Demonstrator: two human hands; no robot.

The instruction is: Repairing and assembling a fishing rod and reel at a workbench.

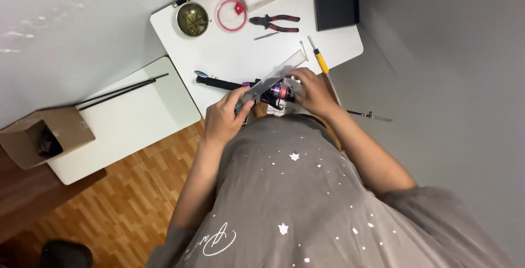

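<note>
Two tables [229,54] (white), one pliers [275,23]

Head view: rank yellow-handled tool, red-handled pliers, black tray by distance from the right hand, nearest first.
From the right hand:
1. Yellow-handled tool, just above the hand on the white table.
2. Red-handled pliers, farther up, mid-table.
3. Black tray, at the table's far right corner; its near edge is about as far as the pliers, so 2 and 3 are close.

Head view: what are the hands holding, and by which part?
The left hand grips the clear flat packet by its lower end; the right hand pinches its upper end.
</note>
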